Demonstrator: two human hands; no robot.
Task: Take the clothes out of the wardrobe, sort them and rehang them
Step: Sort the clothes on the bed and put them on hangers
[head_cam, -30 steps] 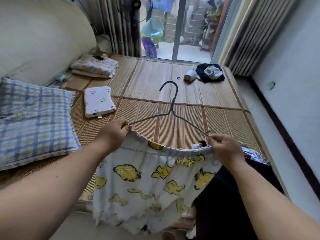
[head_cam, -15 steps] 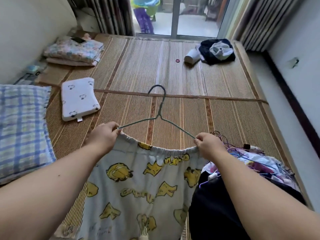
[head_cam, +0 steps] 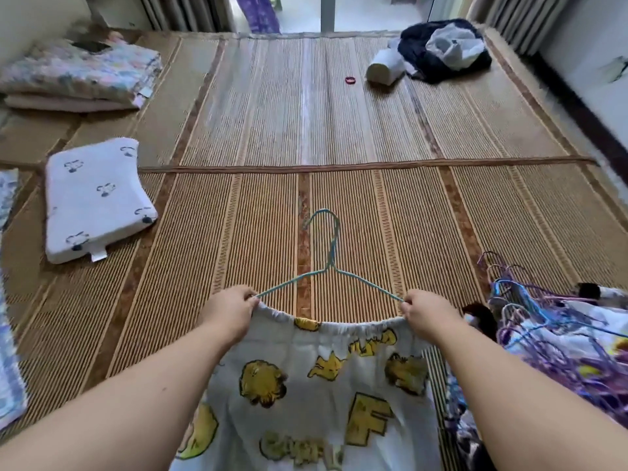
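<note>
Head view: pinching waistband of white yellow-cartoon shorts (head_cam: 326, 372) onto ends of thin blue wire hanger (head_cam: 329, 263) with fingertips of left hand (head_cam: 231, 311), right hand (head_cam: 424, 312); slackened pinch risks elastic springing off

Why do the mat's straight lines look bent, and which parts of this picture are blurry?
Head view: the wide-angle lens bows the seams of the straw mat near the edges; daylight from the far end leaves a pale glare streak on it; the hanger pile at right and folded quilt at left are smeared; the wire hanger, printed shorts, left hand and right hand look sharper.
</note>
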